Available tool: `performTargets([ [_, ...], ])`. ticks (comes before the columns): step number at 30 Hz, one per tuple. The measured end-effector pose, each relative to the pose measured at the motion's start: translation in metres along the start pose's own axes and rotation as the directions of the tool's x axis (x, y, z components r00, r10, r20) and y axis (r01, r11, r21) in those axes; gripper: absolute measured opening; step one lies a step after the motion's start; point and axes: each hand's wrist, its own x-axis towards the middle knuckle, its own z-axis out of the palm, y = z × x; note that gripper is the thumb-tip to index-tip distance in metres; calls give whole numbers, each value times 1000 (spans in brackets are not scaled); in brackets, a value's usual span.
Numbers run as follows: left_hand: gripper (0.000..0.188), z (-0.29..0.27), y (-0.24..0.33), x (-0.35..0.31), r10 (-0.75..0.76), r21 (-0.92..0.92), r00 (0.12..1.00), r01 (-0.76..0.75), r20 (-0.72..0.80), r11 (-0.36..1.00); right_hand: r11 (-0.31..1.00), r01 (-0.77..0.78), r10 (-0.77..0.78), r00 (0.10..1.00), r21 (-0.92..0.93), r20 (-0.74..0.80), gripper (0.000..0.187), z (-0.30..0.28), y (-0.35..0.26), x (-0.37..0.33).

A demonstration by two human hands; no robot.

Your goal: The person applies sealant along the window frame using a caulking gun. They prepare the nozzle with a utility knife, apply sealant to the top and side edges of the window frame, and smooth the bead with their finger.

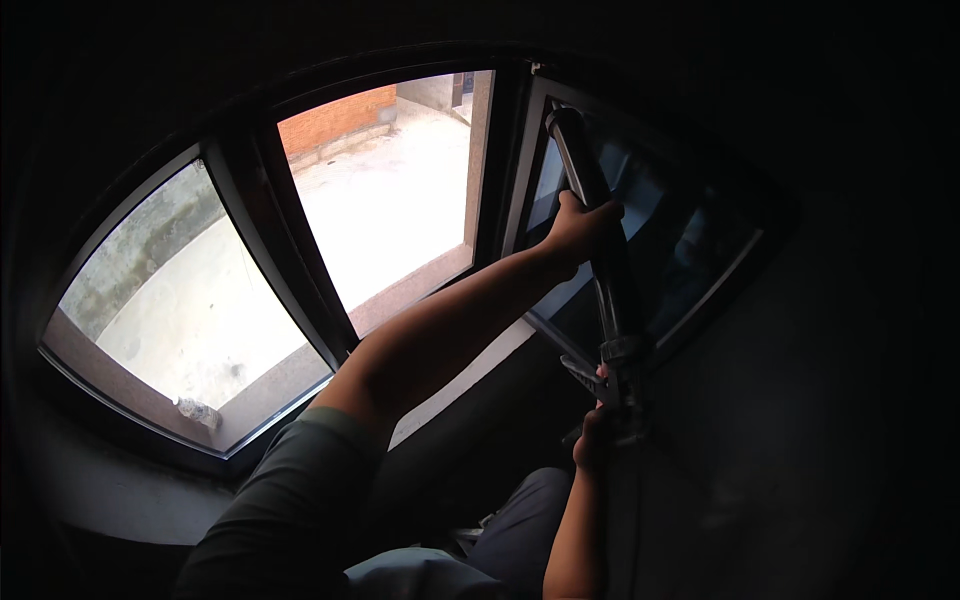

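Note:
A long dark caulking gun (614,290) slants up in front of the opened window sash (680,240). My left hand (580,232) is closed around the upper part of its barrel, thumb pointing up. At its lower end my right hand (592,440) grips the handle, beside the trigger lever (584,378); its fingers are partly in shadow. The tip of the gun lies close to the upper left corner of the sash frame; whether it touches cannot be made out.
To the left are an open window bay (400,200) and a glazed pane (195,310) in dark frames. Outside lie pale ground and an orange wall (340,122). A window sill (465,380) runs below my left forearm. The wall at right is in deep shadow.

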Motion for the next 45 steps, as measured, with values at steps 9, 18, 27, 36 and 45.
performTargets([
  [9,74,5,18,-2,-63,33,998,64,-27,997,997,76,-76,997,-26,-4,53,9,-43,19],
  [18,76,0,21,-4,-72,51,997,73,-18,996,994,108,-108,994,-2,-2,53,17,-60,19],
  [27,78,-2,26,-7,-113,92,993,114,-20,989,996,82,-82,996,19,18,53,21,-72,15],
  [36,77,-6,24,-15,-177,114,983,180,-38,977,993,-110,110,994,32,-5,57,31,-79,3],
  [45,79,-13,-1,-16,-137,64,990,139,-35,988,940,-316,324,945,132,-50,55,37,-70,-21],
])
